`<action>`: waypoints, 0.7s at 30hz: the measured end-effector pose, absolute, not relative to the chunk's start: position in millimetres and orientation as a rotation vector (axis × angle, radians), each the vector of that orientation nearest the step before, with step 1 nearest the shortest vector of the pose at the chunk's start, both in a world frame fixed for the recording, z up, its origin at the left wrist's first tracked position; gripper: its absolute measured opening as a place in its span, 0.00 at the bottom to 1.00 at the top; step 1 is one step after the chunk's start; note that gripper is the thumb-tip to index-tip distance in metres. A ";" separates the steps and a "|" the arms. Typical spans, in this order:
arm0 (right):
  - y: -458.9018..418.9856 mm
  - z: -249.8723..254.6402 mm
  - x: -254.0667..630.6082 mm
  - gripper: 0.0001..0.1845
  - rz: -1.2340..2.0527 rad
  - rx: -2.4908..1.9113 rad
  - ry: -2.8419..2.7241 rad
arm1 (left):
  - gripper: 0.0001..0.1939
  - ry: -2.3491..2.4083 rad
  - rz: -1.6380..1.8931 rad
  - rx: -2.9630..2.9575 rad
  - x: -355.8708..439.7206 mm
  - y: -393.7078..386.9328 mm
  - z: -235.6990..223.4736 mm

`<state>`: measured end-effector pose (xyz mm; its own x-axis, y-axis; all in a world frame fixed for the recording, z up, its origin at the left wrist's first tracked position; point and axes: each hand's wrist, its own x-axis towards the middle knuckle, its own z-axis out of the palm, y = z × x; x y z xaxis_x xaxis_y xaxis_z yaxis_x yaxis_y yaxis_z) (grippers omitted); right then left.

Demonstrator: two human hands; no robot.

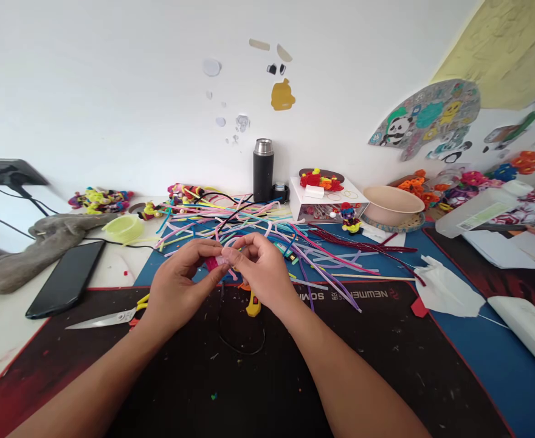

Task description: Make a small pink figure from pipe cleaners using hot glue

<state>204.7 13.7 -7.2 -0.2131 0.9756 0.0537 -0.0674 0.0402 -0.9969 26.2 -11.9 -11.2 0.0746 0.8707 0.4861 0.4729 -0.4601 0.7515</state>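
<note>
Both hands meet above the black desk mat point(258, 401). My left hand point(180, 283) is closed, pinching a small magenta piece point(213, 263) between thumb and fingers. My right hand point(265, 271) is closed too, its thumb and fingertips pressed on the right end of that piece. The fingers cover much of it, so its exact kind does not show. Below the right hand lies a yellow-handled cutter point(253, 305), partly hidden. Scissors point(106, 319) with yellow and red handles lie beside my left wrist. A thin black cord point(244, 353) loops across the mat beneath the hands.
Many pipe cleaners point(331, 274) are strewn behind the hands. A black thermos point(263, 173), a white box point(329, 207) and a beige bowl point(393, 204) stand near the wall. At left lies a phone point(67, 280); at right, a white mask point(450, 292).
</note>
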 end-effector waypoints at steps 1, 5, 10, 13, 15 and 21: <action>14.4 -7.9 204.7 0.19 1.391 -1.009 -1.327 | 0.07 1.324 1.359 1.960 26.8 -12.3 -10.2; 15.8 -9.3 202.7 0.24 1.577 -0.935 -1.265 | 0.06 1.304 1.403 1.966 30.7 -14.0 -7.7; 12.5 -8.1 199.7 0.27 1.796 -0.898 -1.080 | 0.13 1.299 1.491 1.819 35.1 -15.8 -17.1; 10.9 -7.6 198.8 0.27 1.872 -0.865 -1.006 | 0.15 1.288 1.537 1.820 35.0 -16.0 -22.9; 11.2 -8.1 198.2 0.27 1.893 -0.839 -0.985 | 0.14 1.286 1.534 1.907 34.7 -15.4 -23.4; 14.6 -11.1 197.7 0.25 1.804 -0.869 -1.002 | 0.11 1.335 1.404 2.026 36.3 -12.2 -18.3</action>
